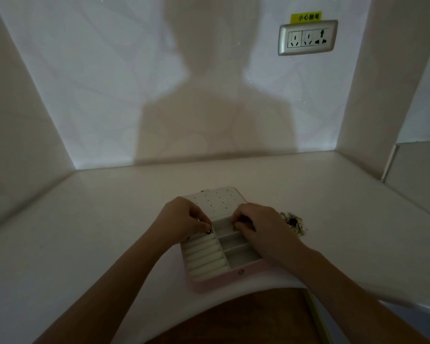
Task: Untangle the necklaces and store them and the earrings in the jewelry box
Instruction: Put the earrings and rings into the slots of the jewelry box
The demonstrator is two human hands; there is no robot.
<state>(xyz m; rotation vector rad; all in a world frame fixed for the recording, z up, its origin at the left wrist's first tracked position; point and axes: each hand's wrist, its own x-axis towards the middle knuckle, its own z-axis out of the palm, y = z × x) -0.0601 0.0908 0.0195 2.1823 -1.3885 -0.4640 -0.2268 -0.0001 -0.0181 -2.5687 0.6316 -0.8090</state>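
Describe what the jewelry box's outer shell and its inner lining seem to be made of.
The jewelry box shell looks like smooth pink faux leather, with a slight sheen and a small metal snap on its front wall; plastic cannot be ruled out. The lining looks like soft, matte cream velvet or flocked fabric, padded into ring rolls.

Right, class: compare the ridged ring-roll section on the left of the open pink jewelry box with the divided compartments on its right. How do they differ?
The ridged ring-roll section is filled with padded rolls lying in parallel rows; the divided compartments are open rectangular wells. The person's left hand rests at the rolls' far end near a small dark piece; the right hand reaches into the farthest well. Both share the pink jewelry box and its pale cream lining.
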